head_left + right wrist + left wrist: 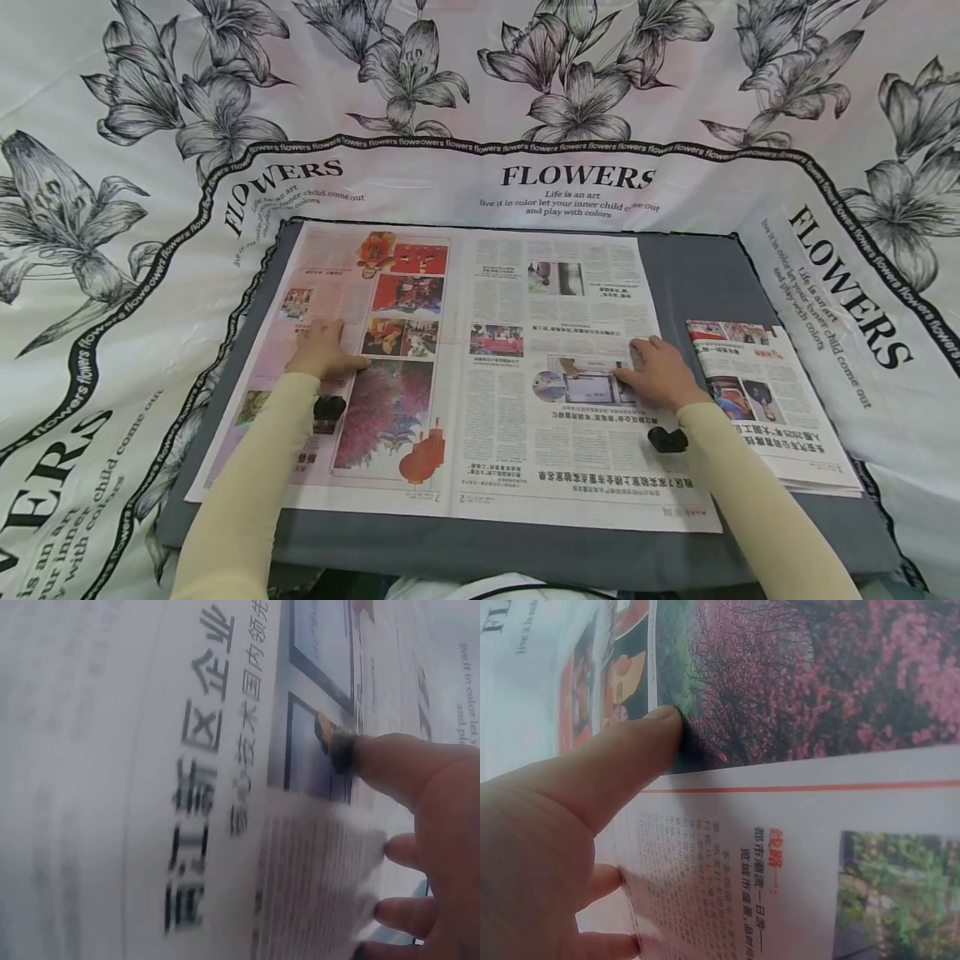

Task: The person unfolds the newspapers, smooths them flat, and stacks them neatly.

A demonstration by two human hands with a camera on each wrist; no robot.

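Note:
A newspaper [491, 433] lies spread flat on the grey mat, its fold running down the middle. My left hand [322, 348] rests on the pinkish left page, thumb stretched toward the fold beside the large photo of pink blossom. The left wrist view shows that thumb [641, 742] on the photo's corner, other fingers spread on the page. On the right page lies my right hand [660, 372], its thumb over a picture of a screen. In the right wrist view this hand [442, 825] has its fingers apart on the paper, with a dark thumb tip.
A folded newspaper [772, 400] lies right of the spread one, close to my right forearm. Under both is the grey mat [517, 546], set on a white cloth [420, 183] printed with flowers and lettering. Dark wrist cameras sit beneath both wrists.

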